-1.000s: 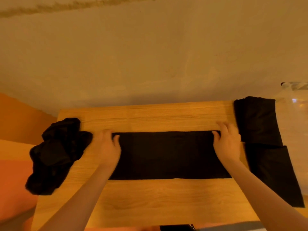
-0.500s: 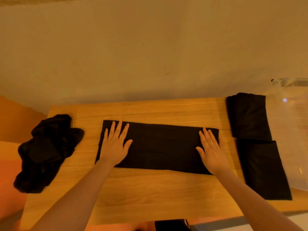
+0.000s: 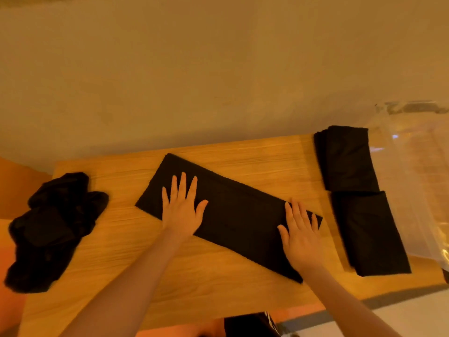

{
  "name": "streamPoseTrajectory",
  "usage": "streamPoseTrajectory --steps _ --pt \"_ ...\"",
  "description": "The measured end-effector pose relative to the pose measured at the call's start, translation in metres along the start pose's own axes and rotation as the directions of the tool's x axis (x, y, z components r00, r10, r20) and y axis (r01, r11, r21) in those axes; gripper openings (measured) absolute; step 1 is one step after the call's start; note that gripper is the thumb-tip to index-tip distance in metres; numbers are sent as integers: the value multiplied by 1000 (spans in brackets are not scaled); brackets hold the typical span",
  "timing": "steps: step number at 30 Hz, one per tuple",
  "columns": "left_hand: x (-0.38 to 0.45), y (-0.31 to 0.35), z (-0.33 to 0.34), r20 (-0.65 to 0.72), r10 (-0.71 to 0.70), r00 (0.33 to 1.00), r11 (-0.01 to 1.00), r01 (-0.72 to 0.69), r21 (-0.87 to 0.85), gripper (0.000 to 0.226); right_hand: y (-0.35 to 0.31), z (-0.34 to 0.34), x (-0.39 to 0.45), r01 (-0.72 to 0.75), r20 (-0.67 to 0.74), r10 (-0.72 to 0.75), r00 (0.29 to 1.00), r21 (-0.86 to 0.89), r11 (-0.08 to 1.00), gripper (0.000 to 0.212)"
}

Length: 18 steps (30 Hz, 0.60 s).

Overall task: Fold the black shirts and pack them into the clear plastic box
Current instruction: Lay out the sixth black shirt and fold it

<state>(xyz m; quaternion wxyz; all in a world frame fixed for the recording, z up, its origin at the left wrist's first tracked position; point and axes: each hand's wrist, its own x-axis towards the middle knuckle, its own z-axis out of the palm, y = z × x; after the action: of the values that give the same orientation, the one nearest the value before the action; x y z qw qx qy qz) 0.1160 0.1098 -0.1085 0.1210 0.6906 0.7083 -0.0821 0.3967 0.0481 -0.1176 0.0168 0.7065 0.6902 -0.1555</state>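
Two folded shirts (image 3: 357,198) wait beside the empty clear box (image 3: 418,166); my left hand (image 3: 181,210) and right hand (image 3: 300,237), both released flat, press a half-folded shirt (image 3: 238,212); a crumpled pile (image 3: 53,227) remains.

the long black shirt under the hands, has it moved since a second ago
Yes. The long black shirt lay parallel to the table's far edge; now it is turned, its left end nearer that edge and its right end nearer the person.

A plain indoor room, likely a home: a wooden bench (image 3: 243,283) against a bare cream wall (image 3: 218,69), carrying black shirts (image 3: 233,215).
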Motion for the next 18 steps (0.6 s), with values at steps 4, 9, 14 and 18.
streamPoseTrajectory --steps 4,9,14,18 --pt "28 -6 -14 14 209 978 971 -209 119 65 -27 23 -70 -100 15 99 995 131 986 71" --pt "-15 40 -20 -87 137 987 991 -136 10 69 -17 7 -79 123 -59 -114 992 171 978 59" --pt "-91 73 16 33 15 999 1000 -14 -26 72 28 14 -46 440 26 -440 898 -70 895 53" --pt "-89 53 27 11 99 995 995 -99 4 68 34 25 -73 356 55 -352 934 -115 927 57"
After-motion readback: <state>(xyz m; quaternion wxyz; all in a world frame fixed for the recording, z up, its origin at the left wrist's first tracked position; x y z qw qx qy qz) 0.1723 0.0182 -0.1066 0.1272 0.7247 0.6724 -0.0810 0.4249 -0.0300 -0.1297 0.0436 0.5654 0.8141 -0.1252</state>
